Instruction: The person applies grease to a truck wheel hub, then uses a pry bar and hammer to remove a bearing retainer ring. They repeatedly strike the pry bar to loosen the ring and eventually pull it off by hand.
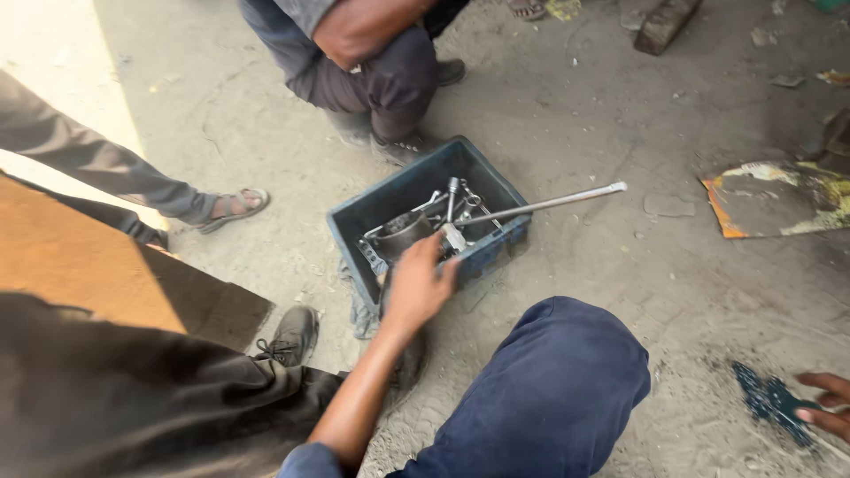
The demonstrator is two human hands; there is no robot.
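Observation:
My left hand point(416, 285) reaches over the near rim of a dark blue plastic crate point(372, 212) on the dirt ground. Its fingers are spread above the metal tools point(452, 221) inside, with nothing clearly gripped. A long steel bar point(553, 202) sticks out of the crate to the right. A dark round metal part point(403, 235) lies in the crate next to my fingers. Only the fingertips of my right hand point(823, 403) show at the right edge, touching a dark blue flat piece point(772, 400) on the ground. My knee point(553, 389) in blue trousers is between the hands.
Another person point(372, 62) crouches just behind the crate. A leg with a sandalled foot point(232, 206) comes in from the left. A black shoe point(292, 335) is near my left arm. A painted board scrap point(779, 199) lies at right, and a grey rag point(359, 305) sits under the crate.

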